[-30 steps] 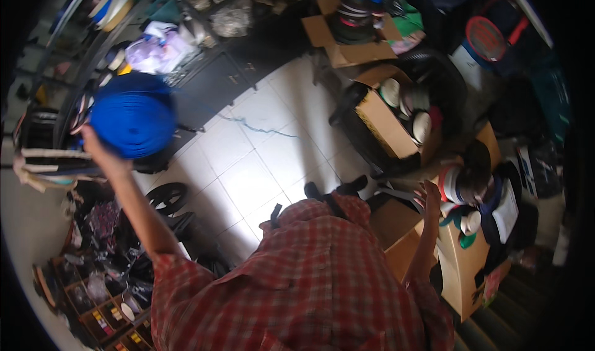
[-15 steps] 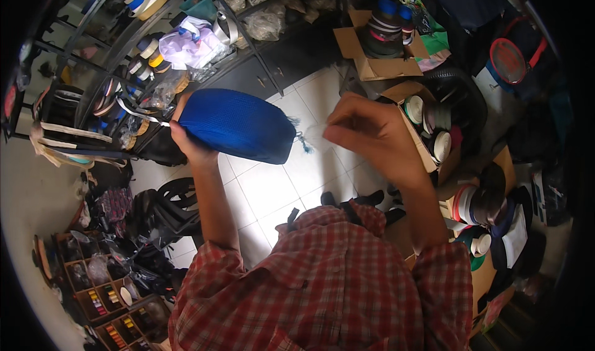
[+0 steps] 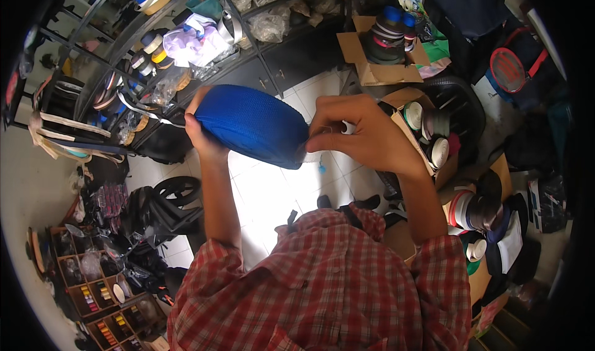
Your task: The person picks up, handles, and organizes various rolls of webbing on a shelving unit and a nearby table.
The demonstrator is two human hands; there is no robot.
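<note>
A thick roll of blue mesh fabric (image 3: 251,125) is held up in front of me, tilted with its right end lower. My left hand (image 3: 201,125) grips its left end, thumb on the near side and the other fingers mostly hidden behind. At the roll's right end, my right hand (image 3: 353,131) is closed in a pinch, fingertips against the fabric edge. A pale, see-through scrap shows just below those fingertips; what exactly they pinch is too small to tell. A little tuft of blue threads (image 3: 321,168) hangs beneath.
Dark metal shelving (image 3: 263,72) with ribbon rolls and plastic bags stands ahead and left. On the right are an open carton (image 3: 378,75) of spools and a second box with webbing rolls (image 3: 439,153). A wooden compartment rack (image 3: 80,298) holds thread spools at lower left. White floor tiles (image 3: 263,190) lie below.
My right hand has moved left to the roll's right end and now touches it; before, it was apart. The roll has shifted slightly right in my left hand's grip.
</note>
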